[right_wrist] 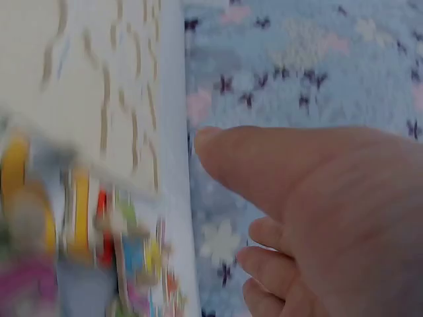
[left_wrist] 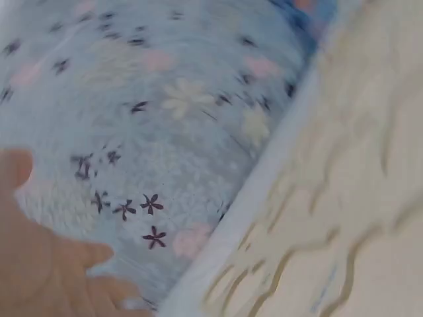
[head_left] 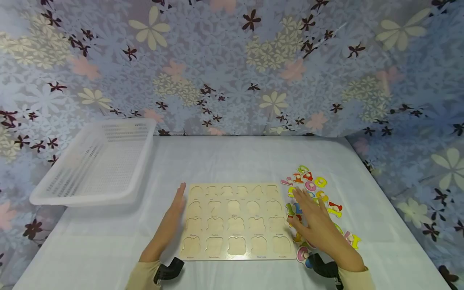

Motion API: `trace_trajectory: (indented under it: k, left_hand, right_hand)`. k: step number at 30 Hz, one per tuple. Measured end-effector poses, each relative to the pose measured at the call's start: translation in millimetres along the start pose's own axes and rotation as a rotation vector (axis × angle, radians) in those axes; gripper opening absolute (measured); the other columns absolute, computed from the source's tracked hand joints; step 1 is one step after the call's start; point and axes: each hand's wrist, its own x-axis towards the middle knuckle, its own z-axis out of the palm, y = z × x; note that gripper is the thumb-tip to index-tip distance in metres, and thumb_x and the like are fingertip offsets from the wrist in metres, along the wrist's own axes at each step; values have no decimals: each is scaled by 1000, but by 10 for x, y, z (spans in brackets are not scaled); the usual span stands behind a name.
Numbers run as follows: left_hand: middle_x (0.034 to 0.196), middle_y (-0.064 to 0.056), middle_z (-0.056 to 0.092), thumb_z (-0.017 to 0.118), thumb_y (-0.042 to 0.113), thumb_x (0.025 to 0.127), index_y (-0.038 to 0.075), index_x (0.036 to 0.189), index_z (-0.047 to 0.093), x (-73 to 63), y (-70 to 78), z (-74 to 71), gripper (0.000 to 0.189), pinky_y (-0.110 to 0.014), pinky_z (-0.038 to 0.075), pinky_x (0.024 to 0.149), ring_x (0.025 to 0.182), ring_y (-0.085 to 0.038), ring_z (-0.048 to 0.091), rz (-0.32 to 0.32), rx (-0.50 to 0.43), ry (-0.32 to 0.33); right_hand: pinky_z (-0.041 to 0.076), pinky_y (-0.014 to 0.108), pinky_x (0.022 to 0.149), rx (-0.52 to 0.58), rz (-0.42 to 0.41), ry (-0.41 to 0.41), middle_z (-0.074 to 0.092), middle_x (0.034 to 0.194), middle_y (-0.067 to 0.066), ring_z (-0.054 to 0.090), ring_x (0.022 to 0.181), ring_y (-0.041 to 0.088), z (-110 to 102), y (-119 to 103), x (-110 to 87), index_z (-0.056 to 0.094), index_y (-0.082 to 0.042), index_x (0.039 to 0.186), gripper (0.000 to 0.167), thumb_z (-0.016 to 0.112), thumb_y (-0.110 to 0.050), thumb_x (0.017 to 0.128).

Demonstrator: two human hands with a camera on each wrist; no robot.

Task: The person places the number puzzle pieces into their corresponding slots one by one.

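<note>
1. Wooden number-puzzle board lies flat on the white worktop, tiny printed words under its recesses; the near-right one seems to read "Twenty", most are too small to read.
2. Knobbed numeral pieces crowd the board's right edge.
3. Left hand, fingers straight, is at the board's left edge; whether it touches, I cannot tell.
4. Right hand, fingers loosely extended, is over the pieces.
5. Beyond the board's far edge, worktop runs to floral cloth; left of it, a plastic basket.

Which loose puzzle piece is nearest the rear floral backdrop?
The green piece, topmost in the head view; the other loose pieces all sit lower there.
</note>
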Motion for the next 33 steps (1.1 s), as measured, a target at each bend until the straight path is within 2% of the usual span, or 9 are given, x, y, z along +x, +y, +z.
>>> trace_trajectory:
  k: [2,4,6,7,10,15,20,25,33]
  left_hand:
    - [161,-12,-3,16,44,105,11,156,2,9,-42,-33,62,-50,1,117,146,-28,-4,-91,-271,16]
    - [160,-15,-3,14,45,105,9,155,2,3,-76,-54,64,-46,4,118,146,-28,-1,-153,-456,52]
    - [160,-15,-3,15,49,104,11,156,2,-18,-91,-56,66,-42,8,118,146,-27,1,-218,-570,97]
    - [160,-16,-2,16,50,103,11,156,3,-28,-93,-48,67,-41,9,118,146,-27,3,-238,-592,117]
    - [159,-18,0,18,50,103,9,155,3,-46,-78,2,68,-39,10,118,146,-28,5,-255,-568,127]
    - [157,-26,-4,16,45,104,2,153,-1,-24,-43,87,68,-42,4,118,145,-35,-1,-215,-553,90]
    - [159,-17,6,19,47,104,7,155,7,-49,-40,129,66,-37,12,118,146,-28,9,-263,-528,123]
    - [159,-15,10,23,48,104,9,154,13,-54,-54,120,65,-37,16,117,145,-27,15,-283,-555,154]
    - [158,-12,14,25,53,103,10,153,20,-60,-77,95,66,-35,18,117,144,-24,17,-285,-572,156]
  right_hand:
    - [-7,64,110,3,26,23,30,153,22,21,142,39,-66,107,-40,30,-3,150,75,69,-26,90]
    - [-9,67,107,1,51,48,35,149,25,23,140,42,-135,242,-50,35,-1,148,69,68,-24,91]
    - [-10,72,104,5,86,64,39,144,28,26,137,47,-216,397,-26,41,2,143,61,66,-20,93]
    - [-9,74,103,-5,108,67,41,142,29,28,135,49,-259,484,-7,43,3,141,57,64,-20,94]
    - [-1,79,99,-59,174,58,46,135,32,35,128,52,-395,741,74,50,4,135,47,62,-18,95]
    - [13,80,95,-159,233,-42,52,127,33,42,117,54,-564,1072,278,55,4,130,44,64,-18,93]
    - [32,72,84,-233,257,-178,61,112,27,54,102,47,-589,1303,525,57,8,125,48,67,-24,91]
    - [44,61,69,-273,250,-230,62,99,21,59,88,37,-521,1392,718,62,6,119,52,69,-36,88]
    - [41,60,71,-235,272,-209,62,99,21,59,88,37,-445,1351,829,66,3,113,43,70,-31,88]
